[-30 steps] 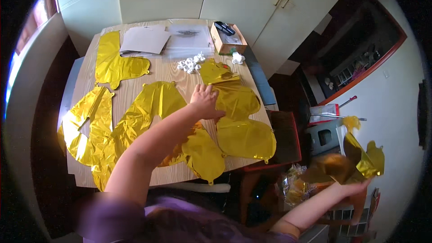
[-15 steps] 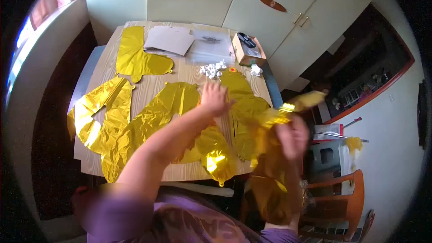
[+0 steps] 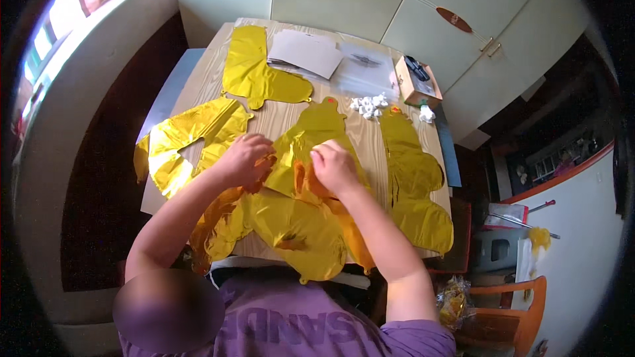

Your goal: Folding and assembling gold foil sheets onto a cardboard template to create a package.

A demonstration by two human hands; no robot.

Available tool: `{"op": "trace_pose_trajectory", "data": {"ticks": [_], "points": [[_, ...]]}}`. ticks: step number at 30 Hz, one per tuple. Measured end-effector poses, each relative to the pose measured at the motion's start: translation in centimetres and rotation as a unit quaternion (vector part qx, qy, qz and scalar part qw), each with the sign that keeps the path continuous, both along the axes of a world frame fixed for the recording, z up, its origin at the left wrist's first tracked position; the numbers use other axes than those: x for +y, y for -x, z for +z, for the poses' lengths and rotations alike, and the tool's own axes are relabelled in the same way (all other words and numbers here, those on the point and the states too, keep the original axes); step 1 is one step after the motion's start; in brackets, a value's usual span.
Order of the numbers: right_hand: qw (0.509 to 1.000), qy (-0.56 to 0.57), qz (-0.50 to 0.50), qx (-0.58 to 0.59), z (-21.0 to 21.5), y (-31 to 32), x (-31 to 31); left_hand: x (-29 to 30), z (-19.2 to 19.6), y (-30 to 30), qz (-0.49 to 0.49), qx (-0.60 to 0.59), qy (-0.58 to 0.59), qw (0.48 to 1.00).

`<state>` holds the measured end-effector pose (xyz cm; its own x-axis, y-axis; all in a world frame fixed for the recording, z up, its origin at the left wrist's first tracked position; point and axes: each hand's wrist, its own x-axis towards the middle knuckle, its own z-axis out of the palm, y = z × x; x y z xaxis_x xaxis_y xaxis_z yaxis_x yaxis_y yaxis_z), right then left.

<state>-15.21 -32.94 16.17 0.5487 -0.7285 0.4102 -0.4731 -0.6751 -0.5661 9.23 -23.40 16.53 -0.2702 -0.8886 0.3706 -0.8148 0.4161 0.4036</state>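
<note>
A flat, uninflated gold foil balloon [image 3: 304, 225] lies spread over the middle of the table, its near end hanging past the front edge. My left hand [image 3: 245, 160] has bent fingers closed on its left side. Pinched fingers of my right hand [image 3: 335, 166] grip the foil a little farther right. Orange reflections of my hands and arms show in the shiny surface. To the left lies a creased, angular gold balloon [image 3: 172, 152]. At the right is a wavy-edged one [image 3: 413, 185], and another [image 3: 254, 79] rests at the far left.
Grey-white sheets [image 3: 304, 53] and clear plastic sleeves [image 3: 364, 73] are at the table's back. Beside them stand a small wooden box [image 3: 418, 86] with a black item and white crumpled pieces [image 3: 368, 106]. A wooden chair [image 3: 529, 304] is at the near right.
My right hand has come from the right, where it held up loose gold foil, to the table's middle. The foil now lies spread out, with both hands at it. The view has shifted.
</note>
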Motion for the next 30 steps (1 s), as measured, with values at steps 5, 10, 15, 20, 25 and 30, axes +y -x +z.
{"op": "trace_pose_trajectory", "data": {"ticks": [5,10,15,20,25,30], "points": [[0.987,0.071,-0.003,0.143,-1.8,2.6,-1.1,2.3,-0.6,0.9,-0.003,-0.014,0.068,0.998],[0.985,0.047,-0.008,0.168,-2.1,3.7,-2.9,2.5,-0.4,0.5,-0.004,-0.005,0.065,0.998],[0.984,0.027,0.002,0.178,-1.7,4.6,-3.6,-0.2,0.7,-1.8,0.019,0.011,-0.025,0.999],[0.987,0.044,0.015,0.151,-1.9,3.8,-3.5,-7.8,0.7,-7.0,0.135,-0.060,0.038,0.988],[0.994,0.063,0.008,0.088,-2.2,4.3,-3.5,-12.0,-0.2,-8.7,0.085,-0.204,-0.102,0.970],[0.996,0.051,0.000,0.073,-1.7,4.1,-3.6,-12.7,-1.6,-10.3,0.069,-0.126,-0.084,0.986]]}}
